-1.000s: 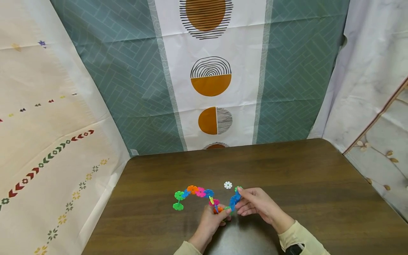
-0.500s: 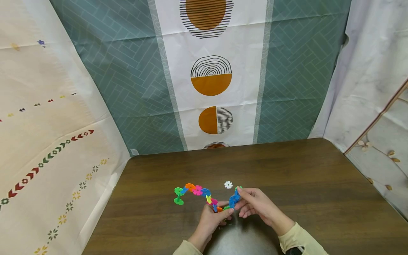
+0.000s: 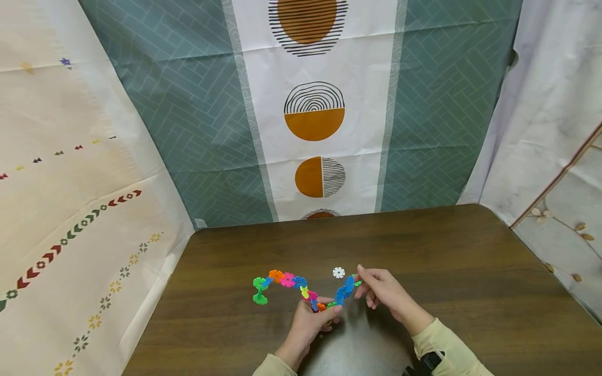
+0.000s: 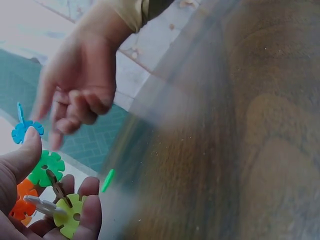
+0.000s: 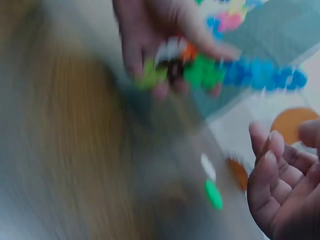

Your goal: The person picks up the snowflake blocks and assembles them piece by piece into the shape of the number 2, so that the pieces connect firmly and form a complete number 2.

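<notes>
My left hand (image 3: 307, 325) grips a chain of interlocking flower-shaped plastic discs (image 3: 288, 280) near its middle, thumb on top. One end of the chain arches left to green discs (image 3: 259, 299); blue discs (image 3: 344, 291) stick out to the right. Under the thumb, the left wrist view shows a green disc (image 4: 47, 168), with a yellow disc (image 4: 70, 216) against the fingers. My right hand (image 3: 390, 296), holding nothing, hovers just past the blue end with loosely bent fingers. Below it a loose green disc (image 5: 213, 194) lies on the table.
A loose white disc (image 5: 208, 167) lies near the green one. The brown wooden table (image 3: 226, 334) reaches back to a patterned cloth (image 3: 211, 193), and more pale cloths hang at both sides.
My right hand has let go of the blue end of the chain and moved slightly right. My left hand keeps its hold; the chain's left part has tilted and shifted slightly left.
</notes>
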Motion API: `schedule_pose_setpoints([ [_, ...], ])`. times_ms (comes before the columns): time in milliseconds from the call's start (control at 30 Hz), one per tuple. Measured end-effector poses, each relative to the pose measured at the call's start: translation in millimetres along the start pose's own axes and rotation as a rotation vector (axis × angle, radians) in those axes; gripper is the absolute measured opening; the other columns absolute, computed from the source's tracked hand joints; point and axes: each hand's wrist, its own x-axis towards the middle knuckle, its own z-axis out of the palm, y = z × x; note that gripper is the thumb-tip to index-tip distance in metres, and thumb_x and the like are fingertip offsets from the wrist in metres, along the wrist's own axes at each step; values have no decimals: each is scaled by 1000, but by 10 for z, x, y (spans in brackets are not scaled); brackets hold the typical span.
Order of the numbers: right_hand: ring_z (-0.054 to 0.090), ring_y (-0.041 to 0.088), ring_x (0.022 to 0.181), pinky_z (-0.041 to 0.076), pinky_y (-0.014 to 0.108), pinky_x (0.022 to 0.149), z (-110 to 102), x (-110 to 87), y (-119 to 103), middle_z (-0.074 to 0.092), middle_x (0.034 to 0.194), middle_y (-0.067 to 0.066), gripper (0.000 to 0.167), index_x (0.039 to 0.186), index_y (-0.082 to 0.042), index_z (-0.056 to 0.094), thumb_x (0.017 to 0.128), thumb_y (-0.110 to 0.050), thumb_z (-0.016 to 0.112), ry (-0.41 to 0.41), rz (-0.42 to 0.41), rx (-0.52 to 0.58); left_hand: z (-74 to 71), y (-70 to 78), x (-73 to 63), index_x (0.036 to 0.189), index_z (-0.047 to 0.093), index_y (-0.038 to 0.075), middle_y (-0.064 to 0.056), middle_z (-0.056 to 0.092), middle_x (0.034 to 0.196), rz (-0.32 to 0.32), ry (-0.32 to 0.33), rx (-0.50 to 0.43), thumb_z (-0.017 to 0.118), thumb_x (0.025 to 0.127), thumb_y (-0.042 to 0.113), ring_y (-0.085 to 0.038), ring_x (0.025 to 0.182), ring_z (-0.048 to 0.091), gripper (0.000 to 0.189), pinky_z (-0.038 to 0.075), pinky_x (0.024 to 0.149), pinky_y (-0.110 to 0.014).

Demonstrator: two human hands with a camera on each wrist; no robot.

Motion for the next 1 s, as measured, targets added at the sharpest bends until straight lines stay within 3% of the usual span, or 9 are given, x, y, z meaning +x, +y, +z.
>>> schedule_pose_setpoints([
  [67,48,14,47,46,28,46,-27,85,79,65,73,9,30,102,-1,67,100,-29,56,68,-33,-120,-7,5,-5,102,73,-3,-22,71,80,-3,4,-2,78,84,14,-23,68,70,26,56,58,-32],
  [167,47,14,50,44,28,47,-53,195,187,60,71,4,16,107,-5,69,94,-14,65,137,-99,-394,-12,18,-28,102,73,-4,-21,70,79,0,8,-4,78,84,15,-21,67,69,26,56,58,-32],
  [300,47,12,61,41,30,55,-51,300,272,55,72,-4,31,119,-10,68,88,-12,73,174,-171,-730,-16,40,-68,100,73,-3,-20,70,76,12,2,1,79,84,17,-20,66,68,27,56,58,-32],
  [433,49,11,69,43,31,61,-15,348,268,59,79,-5,32,115,-12,69,84,-16,77,180,-202,-872,-24,63,-91,97,74,-2,-20,69,74,18,-10,1,79,83,19,-19,66,68,26,56,57,-30],
  [567,48,13,71,43,32,60,4,341,249,55,79,-2,23,96,-15,66,79,-14,81,193,-206,-889,-31,69,-90,95,74,-2,-20,69,74,16,-12,5,79,83,20,-20,66,68,26,56,56,-29],
  [733,46,14,70,40,32,62,-13,303,249,50,76,-1,31,84,-14,54,75,-9,84,197,-186,-815,-38,65,-90,93,73,-2,-19,70,74,17,-7,5,79,83,19,-19,66,68,25,55,55,-27],
  [833,48,13,63,43,30,59,-32,257,251,53,71,-3,26,81,-13,55,78,-6,80,176,-167,-721,-44,64,-92,92,73,-3,-21,69,75,21,-6,8,79,83,18,-20,67,68,24,54,54,-26],
  [1000,56,15,50,51,29,49,-80,152,238,63,71,1,4,87,-7,67,89,-4,69,106,-183,-500,-60,69,-94,92,73,-2,-22,69,75,25,-9,20,79,83,18,-22,67,69,23,54,54,-26],
])
